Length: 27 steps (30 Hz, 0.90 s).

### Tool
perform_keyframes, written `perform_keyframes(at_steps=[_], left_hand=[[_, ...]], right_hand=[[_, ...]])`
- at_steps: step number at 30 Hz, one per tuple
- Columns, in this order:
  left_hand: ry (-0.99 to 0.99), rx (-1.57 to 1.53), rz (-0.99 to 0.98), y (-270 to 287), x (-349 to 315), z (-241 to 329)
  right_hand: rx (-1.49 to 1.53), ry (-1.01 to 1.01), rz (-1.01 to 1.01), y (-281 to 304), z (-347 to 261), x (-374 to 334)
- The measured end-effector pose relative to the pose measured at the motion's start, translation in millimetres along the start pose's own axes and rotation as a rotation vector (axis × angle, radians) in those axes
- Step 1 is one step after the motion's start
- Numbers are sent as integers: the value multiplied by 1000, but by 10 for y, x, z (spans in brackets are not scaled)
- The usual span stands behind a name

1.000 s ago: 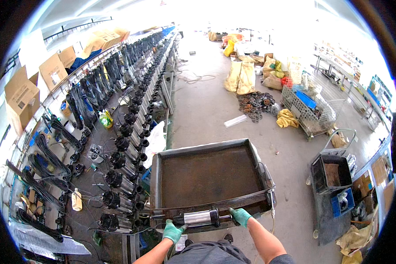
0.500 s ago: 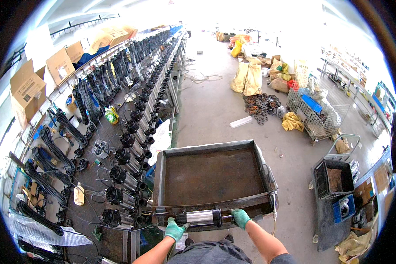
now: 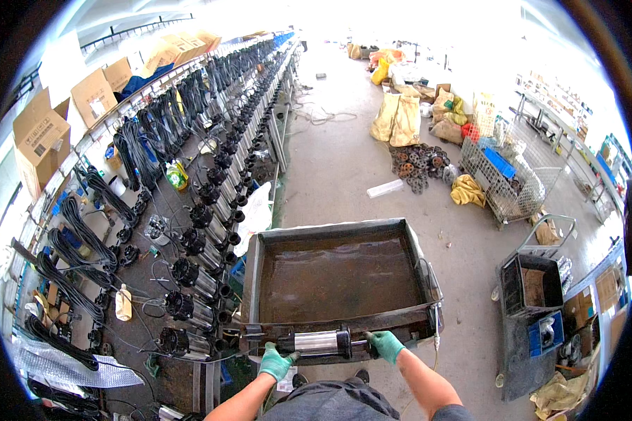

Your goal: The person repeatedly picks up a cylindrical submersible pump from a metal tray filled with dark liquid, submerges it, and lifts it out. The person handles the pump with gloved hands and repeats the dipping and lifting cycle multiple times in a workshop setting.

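- The left hand (image 3: pixel 277 362), in a green glove, is gripping the left end of a cylindrical pump (image 3: pixel 317 343), its fingers curling closed over the dark end cap.
- The right hand (image 3: pixel 385 344), gloved the same way, is closing its fingers round the pump's right end, where a dark collar is meeting the shiny metal body.
- The pump is lying on its side, stretched between the two hands, along the near rim of a wide metal tray cart (image 3: pixel 255 281); whether it is resting on that rim or being held just above it cannot be told.
- The shiny middle of the pump is showing bare between the two sets of fingers, which are staying out at the ends.
- The cart's basin is holding a shallow film of brownish liquid.
- To the left, a long row of similar pumps (image 3: pixel 211 210) is running away along a bench, with coiled black cables (image 3: pixel 84 231) beside them.
- To the right, a wire mesh cage (image 3: pixel 512 182) is standing on the concrete floor (image 3: pixel 337 168), well apart from the cart.
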<state>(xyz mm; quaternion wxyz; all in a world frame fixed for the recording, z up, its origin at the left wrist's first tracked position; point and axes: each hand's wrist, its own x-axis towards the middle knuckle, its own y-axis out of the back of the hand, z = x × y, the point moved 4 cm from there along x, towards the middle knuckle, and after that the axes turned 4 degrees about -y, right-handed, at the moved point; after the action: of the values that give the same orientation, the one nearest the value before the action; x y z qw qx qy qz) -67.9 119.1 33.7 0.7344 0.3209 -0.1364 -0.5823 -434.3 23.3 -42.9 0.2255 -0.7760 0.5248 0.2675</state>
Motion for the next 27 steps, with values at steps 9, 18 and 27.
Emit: perform_keyframes(at_steps=[9,18,27], left_hand=[[-25,41,25,-81,37,-342],[33,-16,-4,-28,6,-189],[22,-103,-51,-55,33,-247]], right_hand=[[-1221,682,197,-21,-405,-545],[-701,373,109,31,-300,-294],[-653,253,120,-59,-349,-245]])
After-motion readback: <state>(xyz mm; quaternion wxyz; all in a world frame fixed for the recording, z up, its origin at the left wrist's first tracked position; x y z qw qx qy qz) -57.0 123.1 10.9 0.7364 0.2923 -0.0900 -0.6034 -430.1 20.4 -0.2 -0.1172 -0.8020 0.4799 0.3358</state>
